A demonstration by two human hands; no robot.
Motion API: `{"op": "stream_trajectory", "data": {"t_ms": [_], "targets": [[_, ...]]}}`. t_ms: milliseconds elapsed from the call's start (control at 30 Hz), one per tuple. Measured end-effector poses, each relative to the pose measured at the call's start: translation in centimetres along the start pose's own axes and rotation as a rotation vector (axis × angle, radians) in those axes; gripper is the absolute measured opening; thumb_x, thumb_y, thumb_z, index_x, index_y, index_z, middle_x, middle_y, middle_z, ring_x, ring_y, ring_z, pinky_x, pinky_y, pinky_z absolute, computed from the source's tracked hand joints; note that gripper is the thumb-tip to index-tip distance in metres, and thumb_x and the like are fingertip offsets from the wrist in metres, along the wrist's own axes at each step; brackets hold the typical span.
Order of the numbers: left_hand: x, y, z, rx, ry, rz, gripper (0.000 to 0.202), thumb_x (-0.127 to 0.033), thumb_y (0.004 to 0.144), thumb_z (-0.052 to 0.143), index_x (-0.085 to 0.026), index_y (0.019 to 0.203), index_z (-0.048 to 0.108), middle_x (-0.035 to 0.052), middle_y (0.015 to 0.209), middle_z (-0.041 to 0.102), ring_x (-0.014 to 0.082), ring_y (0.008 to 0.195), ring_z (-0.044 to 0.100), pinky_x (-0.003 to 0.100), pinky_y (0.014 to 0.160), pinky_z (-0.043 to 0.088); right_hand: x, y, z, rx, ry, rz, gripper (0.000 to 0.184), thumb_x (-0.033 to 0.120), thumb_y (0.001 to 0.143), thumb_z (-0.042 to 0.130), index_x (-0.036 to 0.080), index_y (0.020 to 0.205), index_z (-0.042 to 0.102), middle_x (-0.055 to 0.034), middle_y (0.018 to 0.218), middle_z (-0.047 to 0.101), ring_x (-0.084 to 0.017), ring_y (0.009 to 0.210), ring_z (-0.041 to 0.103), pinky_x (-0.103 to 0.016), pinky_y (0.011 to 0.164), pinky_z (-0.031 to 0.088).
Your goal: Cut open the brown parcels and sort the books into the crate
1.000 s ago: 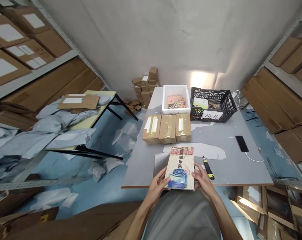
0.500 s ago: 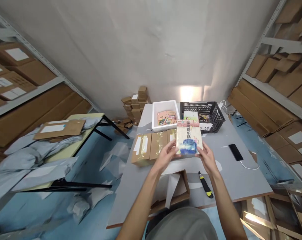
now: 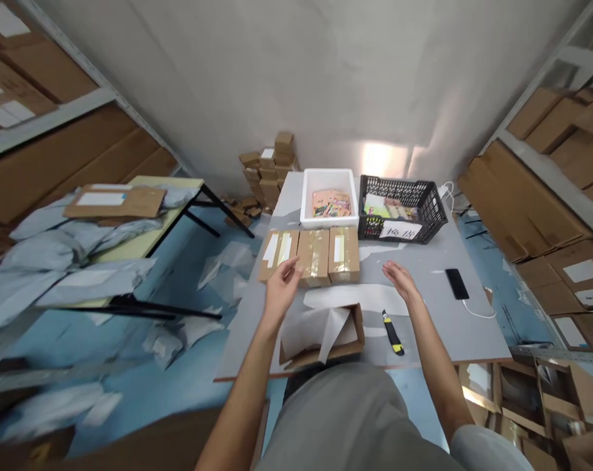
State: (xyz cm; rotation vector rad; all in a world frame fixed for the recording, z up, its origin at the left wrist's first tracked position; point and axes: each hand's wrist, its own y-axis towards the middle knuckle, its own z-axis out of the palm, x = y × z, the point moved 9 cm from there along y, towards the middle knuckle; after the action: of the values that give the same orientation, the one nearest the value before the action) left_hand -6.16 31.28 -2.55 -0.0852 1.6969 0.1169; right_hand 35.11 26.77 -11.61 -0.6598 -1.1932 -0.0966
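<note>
My left hand (image 3: 282, 288) hovers at the front of the left and middle taped cardboard boxes (image 3: 313, 254), fingers apart and holding nothing. My right hand (image 3: 400, 278) is open too, above the grey table in front of the black plastic crate (image 3: 426, 226). That crate holds several books, among them one with a light green cover (image 3: 375, 204), and has a white handwritten label on its front. An open cardboard box (image 3: 357, 327) with white wrapping lies between my forearms at the near edge. Beside it rests a black and yellow utility knife (image 3: 393, 333).
A white foam box (image 3: 306, 193) with colourful booklets stands left of the crate. A phone (image 3: 456, 284) on a cable lies at the right. To the left, a second table (image 3: 144, 229) bears grey parcels. Shelves of cartons line both sides, with paper scraps on the floor.
The illustrated book held in both hands has left them, and I cannot tell where it lies. My hands have moved apart, the left one leftward. The view has shifted.
</note>
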Motion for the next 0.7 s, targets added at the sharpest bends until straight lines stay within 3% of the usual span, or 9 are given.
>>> {"op": "stream_trajectory", "data": {"t_ms": [100,133,200,333,400,500,567,633,700], "targets": [[5.4,-7.3,-7.9,-0.120,0.131,-0.146,0.061,-0.064,0.086,0.086,-0.021,0.128,0.076,0.0192,0.144,0.076,0.0370,0.141,0.070,0.058,0.124,0.054,-7.2,-5.7,-3.4,0.023,-0.107,0.120,0.055,0.052,0.061,0.107,0.021,0.098,0.079,-0.0079,0.103,0.084,-0.025,0.107,0.080,-0.052,0.118,0.062],[6.4,-9.6,-9.5,-0.133,0.167,-0.186,0.064,-0.064,0.086,0.086,-0.021,0.131,0.074,0.0199,0.147,0.075,0.0374,0.143,0.069,0.058,0.123,0.055,-8.6,-7.5,-4.1,0.038,-0.148,0.128,0.059,0.055,0.061,0.106,0.021,0.102,0.080,-0.0100,0.109,0.085,-0.027,0.112,0.080,-0.053,0.119,0.061],[7.4,-13.5,-11.0,-0.114,0.224,-0.247,0.071,-0.062,0.087,0.087,-0.022,0.143,0.070,0.0213,0.155,0.069,0.0377,0.146,0.066,0.057,0.121,0.057,-9.6,-10.5,-4.7,0.064,-0.237,0.072,0.066,0.063,0.065,0.102,0.020,0.111,0.081,-0.0147,0.123,0.085,-0.030,0.121,0.079,-0.054,0.119,0.059],[7.4,-17.6,-9.0,0.014,0.325,-0.269,0.089,-0.058,0.084,0.091,-0.024,0.161,0.060,0.0210,0.163,0.062,0.0368,0.136,0.071,0.051,0.109,0.064,-7.7,-14.6,-2.6,0.093,-0.417,-0.183,0.060,0.067,0.081,0.090,0.020,0.117,0.082,-0.0180,0.130,0.083,-0.030,0.116,0.079,-0.048,0.103,0.065],[7.0,-17.7,-7.5,0.033,0.408,-0.215,0.091,-0.054,0.084,0.092,-0.024,0.163,0.059,0.0195,0.161,0.063,0.0342,0.127,0.074,0.047,0.102,0.065,-7.0,-15.8,0.4,0.187,-0.520,-0.262,0.055,0.062,0.087,0.086,0.021,0.124,0.081,-0.0158,0.129,0.084,-0.027,0.103,0.079,-0.043,0.092,0.067],[6.9,-16.1,-5.8,-0.027,0.527,-0.122,0.088,-0.043,0.087,0.091,-0.024,0.166,0.057,0.0192,0.158,0.062,0.0278,0.105,0.076,0.041,0.095,0.063,-7.6,-16.5,5.7,0.373,-0.790,-0.319,0.068,0.045,0.087,0.088,0.025,0.150,0.073,-0.0124,0.132,0.083,-0.024,0.088,0.077,-0.040,0.083,0.065],[7.2,-14.4,-5.0,-0.033,0.580,-0.077,0.071,-0.033,0.090,0.087,-0.023,0.158,0.067,0.0179,0.150,0.064,0.0249,0.093,0.074,0.040,0.094,0.061,-8.0,-16.4,8.6,0.431,-1.032,-0.369,0.070,0.030,0.090,0.082,0.027,0.158,0.069,-0.0120,0.129,0.084,-0.028,0.092,0.078,-0.039,0.085,0.062],[7.2,-12.6,-4.3,0.000,0.608,-0.024,0.042,-0.027,0.095,0.078,-0.021,0.136,0.082,0.0149,0.135,0.070,0.0244,0.090,0.074,0.038,0.095,0.058,-7.9,-16.3,10.7,0.456,-1.211,-0.429,0.055,0.019,0.097,0.069,0.027,0.151,0.076,-0.0115,0.124,0.085,-0.031,0.102,0.078,-0.038,0.088,0.059],[6.4,-11.3,-4.0,0.032,0.591,0.041,0.027,-0.027,0.099,0.069,-0.021,0.117,0.088,0.0129,0.125,0.074,0.0247,0.093,0.073,0.037,0.095,0.057,-7.1,-16.5,11.8,0.482,-1.271,-0.490,0.048,0.014,0.102,0.059,0.029,0.141,0.083,-0.0099,0.123,0.085,-0.031,0.109,0.077,-0.036,0.090,0.057]]}}
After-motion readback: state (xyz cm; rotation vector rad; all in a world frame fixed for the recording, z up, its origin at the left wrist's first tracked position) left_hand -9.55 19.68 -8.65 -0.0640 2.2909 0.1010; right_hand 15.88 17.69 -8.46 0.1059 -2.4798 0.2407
